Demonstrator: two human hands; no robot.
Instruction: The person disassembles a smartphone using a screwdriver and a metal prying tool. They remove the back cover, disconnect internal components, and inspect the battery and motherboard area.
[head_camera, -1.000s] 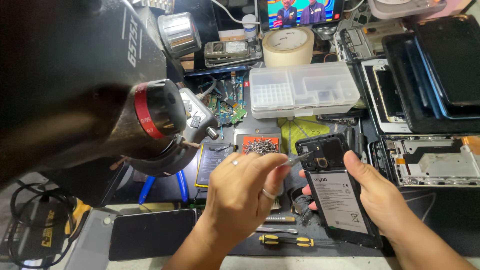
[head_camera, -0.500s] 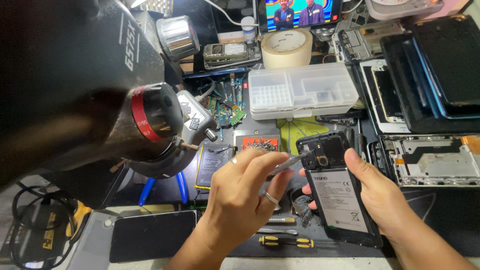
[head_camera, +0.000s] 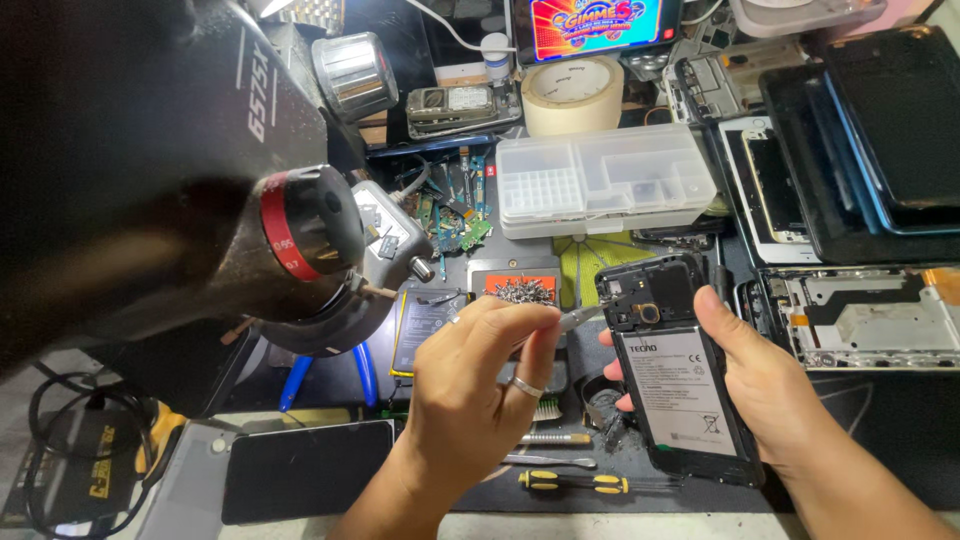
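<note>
My right hand (head_camera: 765, 375) holds an opened black phone (head_camera: 675, 365) by its right edge, back cover off, white-labelled battery and upper circuit section showing. My left hand (head_camera: 480, 385), with a ring on one finger, is shut on metal tweezers (head_camera: 578, 318) whose tip points at the phone's upper left edge. Just behind the tweezers lies a small orange tray of tiny screws (head_camera: 525, 290).
A big black microscope body with a red ring (head_camera: 290, 235) fills the left. A clear compartment box (head_camera: 600, 180), tape roll (head_camera: 572, 95), loose circuit boards (head_camera: 455, 215), phone frames and screens (head_camera: 860, 320) lie around. A yellow-handled screwdriver (head_camera: 570, 482) and a dark phone (head_camera: 305, 482) lie near the front edge.
My left hand has shifted slightly, keeping the tweezers' tip at the phone's upper left corner. The phone in my right hand has barely moved.
</note>
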